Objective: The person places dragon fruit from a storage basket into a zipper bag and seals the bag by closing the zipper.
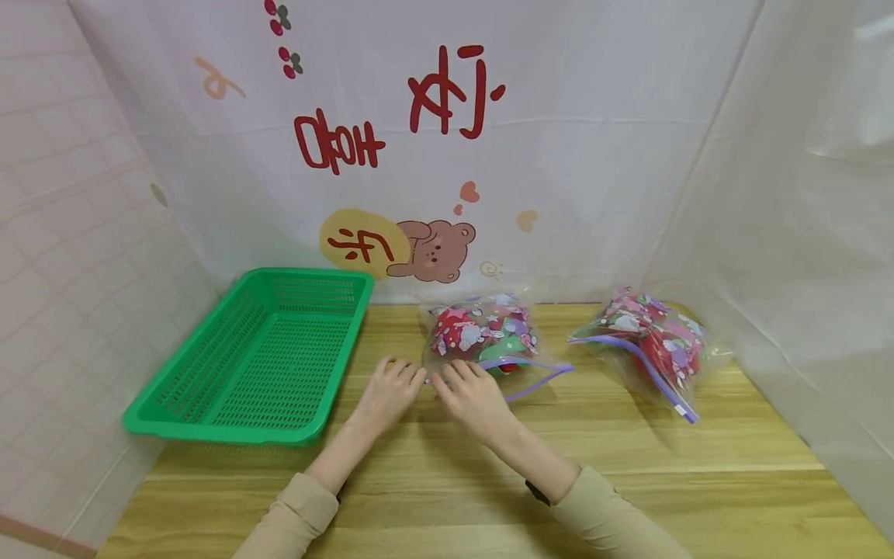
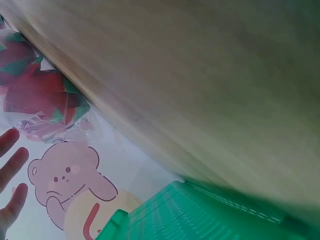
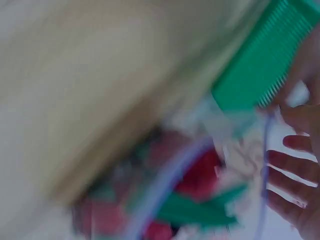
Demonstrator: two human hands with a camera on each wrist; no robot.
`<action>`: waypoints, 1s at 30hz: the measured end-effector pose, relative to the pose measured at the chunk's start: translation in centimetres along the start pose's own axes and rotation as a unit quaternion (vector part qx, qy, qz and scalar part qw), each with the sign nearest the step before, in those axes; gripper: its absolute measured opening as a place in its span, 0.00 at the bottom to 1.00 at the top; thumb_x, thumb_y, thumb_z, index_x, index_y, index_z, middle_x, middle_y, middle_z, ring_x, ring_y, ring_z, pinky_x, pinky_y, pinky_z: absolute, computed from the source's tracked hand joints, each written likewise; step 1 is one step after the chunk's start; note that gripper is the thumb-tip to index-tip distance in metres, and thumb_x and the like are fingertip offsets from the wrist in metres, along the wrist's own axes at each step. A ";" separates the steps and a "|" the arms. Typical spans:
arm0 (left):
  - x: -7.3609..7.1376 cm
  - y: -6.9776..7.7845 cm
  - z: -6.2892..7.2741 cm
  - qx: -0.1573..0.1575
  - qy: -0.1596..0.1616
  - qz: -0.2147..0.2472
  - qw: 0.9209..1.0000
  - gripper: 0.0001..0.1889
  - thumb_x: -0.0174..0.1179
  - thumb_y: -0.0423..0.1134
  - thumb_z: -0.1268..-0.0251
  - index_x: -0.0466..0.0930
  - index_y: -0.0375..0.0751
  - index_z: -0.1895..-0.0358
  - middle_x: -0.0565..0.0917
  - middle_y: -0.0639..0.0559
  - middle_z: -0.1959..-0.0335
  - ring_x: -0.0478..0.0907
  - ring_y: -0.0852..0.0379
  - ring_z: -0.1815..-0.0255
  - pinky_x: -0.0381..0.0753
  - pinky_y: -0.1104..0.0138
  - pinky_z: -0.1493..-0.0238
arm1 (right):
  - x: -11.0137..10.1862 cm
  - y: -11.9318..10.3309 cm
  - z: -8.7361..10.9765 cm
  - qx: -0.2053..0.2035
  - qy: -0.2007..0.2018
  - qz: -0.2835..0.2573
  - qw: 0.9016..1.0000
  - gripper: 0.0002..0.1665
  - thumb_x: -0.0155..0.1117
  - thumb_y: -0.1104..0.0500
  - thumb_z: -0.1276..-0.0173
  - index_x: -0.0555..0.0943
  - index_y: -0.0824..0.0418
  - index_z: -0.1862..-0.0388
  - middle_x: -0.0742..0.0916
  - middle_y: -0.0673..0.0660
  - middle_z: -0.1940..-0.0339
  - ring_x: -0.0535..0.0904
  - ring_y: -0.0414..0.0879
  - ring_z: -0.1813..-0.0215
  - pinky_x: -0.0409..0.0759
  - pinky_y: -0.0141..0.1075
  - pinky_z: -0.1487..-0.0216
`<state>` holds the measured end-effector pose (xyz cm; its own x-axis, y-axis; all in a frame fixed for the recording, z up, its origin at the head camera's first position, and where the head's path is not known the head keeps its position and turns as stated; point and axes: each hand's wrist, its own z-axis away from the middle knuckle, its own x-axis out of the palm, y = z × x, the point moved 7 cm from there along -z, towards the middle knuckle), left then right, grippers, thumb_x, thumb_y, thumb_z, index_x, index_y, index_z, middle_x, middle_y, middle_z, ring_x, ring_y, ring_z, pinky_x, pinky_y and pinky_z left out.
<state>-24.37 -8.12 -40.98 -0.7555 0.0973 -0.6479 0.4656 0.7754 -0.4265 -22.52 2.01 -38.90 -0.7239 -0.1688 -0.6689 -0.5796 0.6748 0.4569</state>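
Note:
A clear zip bag [image 1: 482, 334] printed with shells and stars lies before both hands, with red and green stuff inside. Its purple zip strips stand apart toward the right end. My left hand [image 1: 394, 388] pinches the bag's left corner; in the left wrist view its other fingers [image 2: 12, 167] are spread beside the bag. At the same corner, the right hand [image 1: 475, 396] holds the zip edge between thumb and fingers. The right wrist view has its fingers [image 3: 290, 172] along a purple strip [image 3: 265, 165], with the left hand [image 3: 302, 75] just above.
A green plastic basket [image 1: 338, 373] stands on the left of the wooden table [image 1: 447, 497]. Another filled zip bag [image 1: 649, 341] with a purple zip lies at the back right. A white printed curtain [image 1: 573, 171] hangs behind, with sheets on both sides.

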 end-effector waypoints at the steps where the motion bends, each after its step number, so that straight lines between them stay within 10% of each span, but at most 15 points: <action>1: 0.1 0.0 0.0 0.000 -0.006 0.002 1.000 0.05 0.52 0.32 0.42 0.76 0.45 0.66 0.87 0.53 0.65 0.83 0.55 0.60 0.80 0.60 0.53 | 0.5 -0.6 -0.2 -0.008 -0.004 0.006 1.000 0.18 0.71 0.50 0.44 0.83 0.55 0.56 0.87 0.50 0.61 0.82 0.44 0.58 0.82 0.32 0.57; 16: 0.1 -0.1 0.0 -0.005 -0.018 0.031 0.999 0.14 0.71 0.37 0.58 0.77 0.45 0.67 0.87 0.53 0.66 0.82 0.55 0.60 0.78 0.59 0.52 | 2.8 -1.2 -1.3 -0.030 0.028 0.014 0.999 0.04 0.66 0.55 0.40 0.84 0.53 0.73 0.85 0.46 0.75 0.77 0.39 0.72 0.74 0.26 0.74; 30: 0.3 -0.2 -0.5 -0.015 -0.024 0.030 0.999 0.13 0.68 0.33 0.60 0.78 0.44 0.67 0.86 0.51 0.64 0.81 0.52 0.58 0.78 0.57 0.53 | 2.2 1.1 0.8 -0.024 0.031 -0.006 0.999 0.08 0.61 0.65 0.36 0.86 0.59 0.71 0.85 0.51 0.69 0.77 0.43 0.65 0.79 0.27 0.66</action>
<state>-24.85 -7.93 -40.78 -0.7032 0.1153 -0.7016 0.4955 0.7871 -0.3673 -24.43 3.01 -40.30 -0.7380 -0.2209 -0.6376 -0.6038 0.6379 0.4779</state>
